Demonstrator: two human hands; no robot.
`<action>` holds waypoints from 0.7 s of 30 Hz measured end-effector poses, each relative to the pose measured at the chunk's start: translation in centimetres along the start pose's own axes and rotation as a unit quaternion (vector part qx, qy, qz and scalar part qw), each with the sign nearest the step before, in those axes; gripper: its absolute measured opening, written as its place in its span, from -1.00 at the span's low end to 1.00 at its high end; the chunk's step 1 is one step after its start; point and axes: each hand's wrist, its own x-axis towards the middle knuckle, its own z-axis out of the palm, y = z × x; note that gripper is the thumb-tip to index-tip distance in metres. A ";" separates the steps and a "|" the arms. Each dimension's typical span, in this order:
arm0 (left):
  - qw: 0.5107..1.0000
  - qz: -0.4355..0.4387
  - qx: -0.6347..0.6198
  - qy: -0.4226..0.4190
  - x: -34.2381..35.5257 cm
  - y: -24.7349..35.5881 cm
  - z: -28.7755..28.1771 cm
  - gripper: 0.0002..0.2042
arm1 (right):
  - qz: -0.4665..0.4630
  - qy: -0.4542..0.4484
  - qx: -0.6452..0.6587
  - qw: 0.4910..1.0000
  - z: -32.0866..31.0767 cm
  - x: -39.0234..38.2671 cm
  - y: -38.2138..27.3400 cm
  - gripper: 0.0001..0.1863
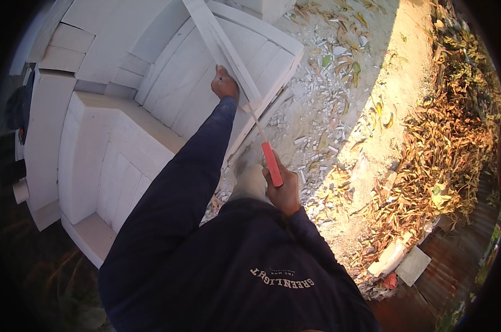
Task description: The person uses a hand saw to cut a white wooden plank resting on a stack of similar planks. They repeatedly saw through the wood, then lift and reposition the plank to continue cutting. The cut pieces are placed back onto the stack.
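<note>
A long white strip (pixel 231 55), squared like a board, slants across a stack of white slabs. My left hand (pixel 224 83) is closed at its left edge, a little above the strip's near end. Some of those fingers are hidden against the strip. In my right hand (pixel 284 191) is a red-handled tool (pixel 271 160), the fingers wrapped round its grip. Its thin blade points up and away from me, touching or just beside the strip's near end. The blade shows nearly edge-on, so its teeth, if any, cannot be made out.
White slabs (pixel 256 47) are stacked under the strip, and a stepped white block (pixel 90 160) stands to the left. White chips (pixel 322 94) and leaves litter the pale ground on the right. Dry leaves (pixel 444 149) form a heap farther right, near a rusty corrugated sheet (pixel 455 254).
</note>
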 end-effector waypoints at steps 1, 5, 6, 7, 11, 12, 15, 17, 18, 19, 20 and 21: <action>1.000 0.016 -0.021 0.015 0.1 -0.4 -0.1 -0.49 | 0.020 -0.014 0.005 1.000 -0.4 0.0 -0.4 -0.38; 1.000 -0.004 -0.001 -0.015 0.0 0.1 -0.3 -0.49 | -0.028 -0.006 -0.020 0.999 -0.9 0.8 0.1 -0.40; 1.000 0.003 -0.002 -0.015 0.0 0.2 -0.3 -0.49 | -0.032 -0.005 -0.028 0.999 -0.9 1.1 -0.1 -0.40; 1.000 0.011 -0.002 -0.015 0.0 0.3 -0.3 -0.49 | -0.036 -0.004 -0.037 0.999 -0.6 1.4 -0.4 -0.41; 1.000 0.011 -0.012 0.002 -0.4 0.3 -0.2 -0.49 | -0.012 -0.016 -0.044 0.999 -0.9 1.1 -1.5 -0.41; 1.000 0.008 -0.008 0.002 -0.6 0.6 -0.3 -0.49 | -0.023 -0.008 -0.046 0.999 -1.0 0.6 -1.3 -0.41; 0.999 0.036 0.034 -0.007 -0.7 1.4 -0.5 -0.49 | -0.029 0.009 -0.054 0.998 -1.2 -0.6 0.0 -0.41; 0.998 0.034 0.044 -0.011 -1.0 1.4 -0.6 -0.49 | 0.000 0.010 -0.060 0.998 -1.0 -0.9 0.3 -0.40; 0.999 0.020 0.035 -0.010 -0.9 1.5 -0.5 -0.49 | -0.011 0.024 -0.047 0.999 -0.7 -0.9 0.7 -0.49; 1.000 0.005 0.025 -0.009 -0.9 1.5 -0.4 -0.49 | -0.023 0.038 -0.033 0.998 -0.4 -0.8 1.1 -0.56; 0.999 0.012 0.029 -0.010 -0.8 1.6 -0.3 -0.49 | -0.034 0.053 -0.020 0.998 -0.3 -0.7 1.4 -0.64; 0.999 0.018 0.034 -0.010 -0.5 1.1 -0.4 -0.49 | 0.012 0.011 -0.008 1.000 -0.9 -0.5 1.4 -0.74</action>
